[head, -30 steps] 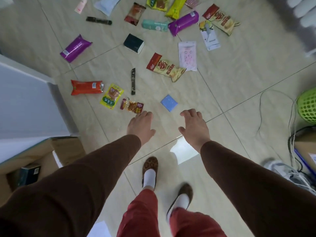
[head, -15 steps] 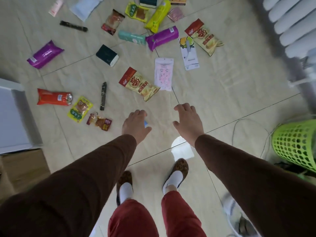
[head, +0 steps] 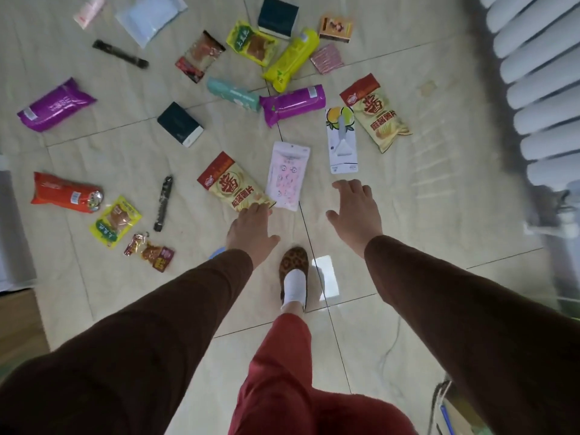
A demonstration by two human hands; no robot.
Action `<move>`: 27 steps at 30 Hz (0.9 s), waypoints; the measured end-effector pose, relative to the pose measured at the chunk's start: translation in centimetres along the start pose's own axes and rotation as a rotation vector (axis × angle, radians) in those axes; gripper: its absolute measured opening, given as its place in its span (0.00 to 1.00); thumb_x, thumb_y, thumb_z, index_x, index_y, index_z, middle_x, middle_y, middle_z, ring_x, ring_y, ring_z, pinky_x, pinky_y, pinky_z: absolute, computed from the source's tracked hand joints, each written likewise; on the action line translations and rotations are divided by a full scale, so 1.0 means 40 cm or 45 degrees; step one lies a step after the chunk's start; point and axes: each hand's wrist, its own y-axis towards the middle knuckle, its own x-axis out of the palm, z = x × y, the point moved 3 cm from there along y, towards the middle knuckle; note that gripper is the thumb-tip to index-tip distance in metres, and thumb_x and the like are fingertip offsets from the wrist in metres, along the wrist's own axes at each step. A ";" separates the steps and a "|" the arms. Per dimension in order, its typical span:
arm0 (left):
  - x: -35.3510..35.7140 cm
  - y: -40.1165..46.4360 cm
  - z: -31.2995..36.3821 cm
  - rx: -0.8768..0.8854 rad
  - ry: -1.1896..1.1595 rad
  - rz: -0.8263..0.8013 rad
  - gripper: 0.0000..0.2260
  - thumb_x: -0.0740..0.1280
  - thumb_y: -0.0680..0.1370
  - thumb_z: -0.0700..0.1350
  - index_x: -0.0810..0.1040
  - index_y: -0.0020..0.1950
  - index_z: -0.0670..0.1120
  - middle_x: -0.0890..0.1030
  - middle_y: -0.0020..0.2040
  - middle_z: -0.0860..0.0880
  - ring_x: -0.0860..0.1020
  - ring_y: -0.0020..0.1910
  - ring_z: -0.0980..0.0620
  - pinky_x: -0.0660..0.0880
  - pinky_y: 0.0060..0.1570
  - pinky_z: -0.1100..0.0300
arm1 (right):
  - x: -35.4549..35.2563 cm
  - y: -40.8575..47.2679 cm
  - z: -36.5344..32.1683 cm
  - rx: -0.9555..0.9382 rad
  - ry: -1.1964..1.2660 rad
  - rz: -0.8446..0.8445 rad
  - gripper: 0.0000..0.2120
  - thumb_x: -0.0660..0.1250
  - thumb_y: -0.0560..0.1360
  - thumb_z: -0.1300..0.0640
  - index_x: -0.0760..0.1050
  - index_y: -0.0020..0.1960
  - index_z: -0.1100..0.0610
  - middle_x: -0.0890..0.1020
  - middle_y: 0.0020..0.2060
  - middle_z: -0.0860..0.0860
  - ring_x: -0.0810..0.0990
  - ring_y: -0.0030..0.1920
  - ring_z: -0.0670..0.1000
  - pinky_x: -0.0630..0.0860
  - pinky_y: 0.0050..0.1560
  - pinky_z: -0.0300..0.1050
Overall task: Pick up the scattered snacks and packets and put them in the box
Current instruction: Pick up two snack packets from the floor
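The tiled floor [head: 423,233] fills the frame, and the snacks and packets lie scattered across its upper half, so almost all of the gathering is left to do. At the far left edge a brown cardboard surface [head: 17,321] shows; it may be the box, but too little is in view to tell.

You are in the reaching step, both arms stretched out over the middle of the frame. Your left hand [head: 251,232] is loose and flat, palm down, its fingertips at the lower corner of the red and yellow crisp bag [head: 230,183] just left of centre; whether it touches the bag cannot be told. Your right hand [head: 356,211] is spread and holds nothing, with the white fruit packet [head: 341,141] just above it in the frame and the pink packet [head: 288,175] to its left.

Next, I judge, you should close the left fingers on the crisp bag's edge, then take the pink or white packet with the right. These flat pouches lie flush on the tile, so lift a corner first.

Smaller things wait at lower left: a yellow pouch [head: 115,221], a dark stick [head: 163,202] and a small red snack [head: 150,251]. A blue scrap [head: 216,253] peeks out beside your left sleeve.
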 end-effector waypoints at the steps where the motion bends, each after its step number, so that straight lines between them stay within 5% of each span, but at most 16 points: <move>1: -0.004 0.033 0.012 0.003 0.001 -0.005 0.24 0.71 0.75 0.50 0.69 0.67 0.45 0.72 0.63 0.46 0.71 0.63 0.44 0.71 0.61 0.49 | -0.010 0.037 0.013 0.012 -0.008 0.000 0.27 0.70 0.75 0.56 0.68 0.72 0.55 0.73 0.64 0.55 0.70 0.63 0.58 0.72 0.60 0.52; 20: 0.201 0.755 0.360 -0.217 -0.227 0.057 0.26 0.73 0.73 0.48 0.68 0.67 0.43 0.71 0.63 0.43 0.70 0.63 0.42 0.71 0.60 0.48 | -0.037 0.731 0.477 0.009 -0.181 -0.034 0.23 0.68 0.76 0.55 0.69 0.68 0.60 0.74 0.63 0.59 0.70 0.62 0.62 0.71 0.59 0.57; 27: 0.335 0.971 0.376 -0.384 -0.265 0.036 0.32 0.74 0.73 0.56 0.67 0.67 0.40 0.72 0.63 0.43 0.71 0.63 0.43 0.70 0.62 0.52 | 0.042 0.928 0.619 0.165 -0.113 -0.045 0.29 0.67 0.76 0.50 0.63 0.71 0.62 0.71 0.65 0.61 0.69 0.64 0.63 0.72 0.62 0.59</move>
